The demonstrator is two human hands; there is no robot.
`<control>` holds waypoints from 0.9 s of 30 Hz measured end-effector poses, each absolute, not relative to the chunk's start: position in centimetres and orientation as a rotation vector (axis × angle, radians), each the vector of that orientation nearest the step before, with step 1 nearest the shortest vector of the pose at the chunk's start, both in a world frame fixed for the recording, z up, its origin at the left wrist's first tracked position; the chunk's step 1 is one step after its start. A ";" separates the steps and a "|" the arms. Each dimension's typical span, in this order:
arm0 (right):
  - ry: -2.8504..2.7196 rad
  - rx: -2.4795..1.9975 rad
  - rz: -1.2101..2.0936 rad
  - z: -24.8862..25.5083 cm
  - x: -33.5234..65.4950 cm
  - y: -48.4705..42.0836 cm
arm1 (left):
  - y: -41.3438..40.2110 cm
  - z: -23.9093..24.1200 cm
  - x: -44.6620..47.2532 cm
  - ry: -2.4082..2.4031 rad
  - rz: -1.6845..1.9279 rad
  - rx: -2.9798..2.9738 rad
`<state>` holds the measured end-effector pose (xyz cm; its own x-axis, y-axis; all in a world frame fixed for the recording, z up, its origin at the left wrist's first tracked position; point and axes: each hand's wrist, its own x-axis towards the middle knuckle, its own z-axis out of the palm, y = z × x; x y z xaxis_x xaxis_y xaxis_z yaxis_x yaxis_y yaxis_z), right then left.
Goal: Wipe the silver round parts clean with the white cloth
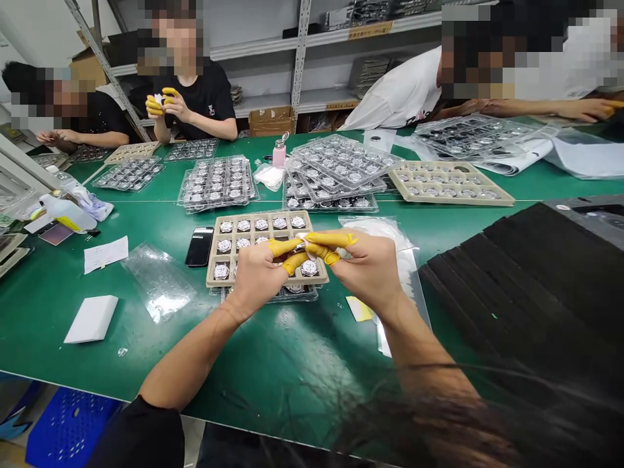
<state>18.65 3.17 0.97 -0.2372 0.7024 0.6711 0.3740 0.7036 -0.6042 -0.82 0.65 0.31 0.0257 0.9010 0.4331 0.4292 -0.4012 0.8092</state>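
My left hand (258, 273) and my right hand (365, 263) meet above a beige compartment tray (214, 260) of round silver parts. Both wear yellow finger cots on thumb and forefingers. Together they pinch one small silver part (301, 246) with a bit of white material, held just over the tray's right half. The tray rests on a clear plastic tray (273, 296) whose edge shows below it. A black phone (199, 246) lies just left of the tray.
Stacks of clear trays (218, 182) of parts, another beige tray (451, 183) and a pink bottle (279, 153) stand further back on the green table (273, 364). Black foam sheets (536, 273) lie at right. Paper slips, plastic film at left. Three other people work across the table.
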 end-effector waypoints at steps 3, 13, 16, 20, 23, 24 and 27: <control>-1.873 -0.800 0.190 0.4 18.6 3.5 | 0.3 0.6 -0.9 1.367 1.307 1.905; -1.827 -0.563 -0.221 -0.9 17.0 3.1 | 0.2 -0.3 -1.2 1.464 1.387 2.189; -1.735 -0.603 -0.121 -0.9 17.2 3.5 | 0.3 -0.7 -0.8 1.350 1.559 2.058; -1.726 -0.724 -0.135 -1.3 17.3 3.6 | 0.7 -1.4 -0.4 1.292 1.660 1.865; -1.789 -0.911 -0.277 -1.4 17.6 3.7 | 1.0 -1.4 -0.2 1.230 1.745 1.732; -1.777 -0.944 -0.234 -1.4 17.6 3.7 | 1.1 -1.2 -0.1 1.187 1.760 1.667; -1.574 -0.903 0.177 -1.2 17.3 3.8 | 1.5 -0.5 0.2 1.031 1.763 1.442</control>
